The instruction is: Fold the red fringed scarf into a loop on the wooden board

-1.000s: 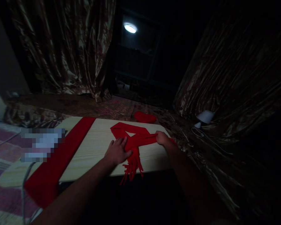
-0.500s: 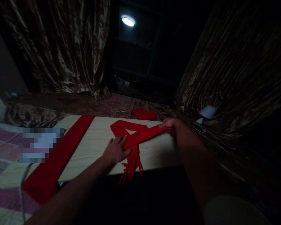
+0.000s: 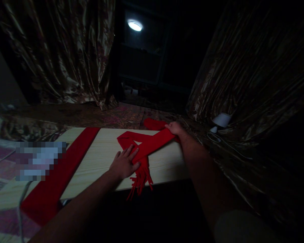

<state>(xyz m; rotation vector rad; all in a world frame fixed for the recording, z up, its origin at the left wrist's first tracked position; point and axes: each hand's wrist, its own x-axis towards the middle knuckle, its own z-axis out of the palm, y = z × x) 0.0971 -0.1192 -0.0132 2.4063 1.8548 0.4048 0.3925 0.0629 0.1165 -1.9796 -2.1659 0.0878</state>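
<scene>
A red fringed scarf (image 3: 144, 148) lies folded in a triangle-like shape on a light wooden board (image 3: 103, 158). My left hand (image 3: 124, 163) rests flat on the crossing of the scarf, fingers spread, pinning it down. My right hand (image 3: 174, 128) is closed round the scarf's other strip at the board's far right corner, holding it stretched out. The fringe hangs over the board's near edge.
A second long red cloth strip (image 3: 63, 168) lies diagonally across the board's left part. A small red cloth piece (image 3: 153, 123) sits beyond the board. Shiny brown curtains hang left and right. A white object (image 3: 221, 119) with a cable lies at the right.
My right hand has pulled the scarf strip away from me and to the right, from the board's middle right to its far corner. The left hand has stayed on the crossing.
</scene>
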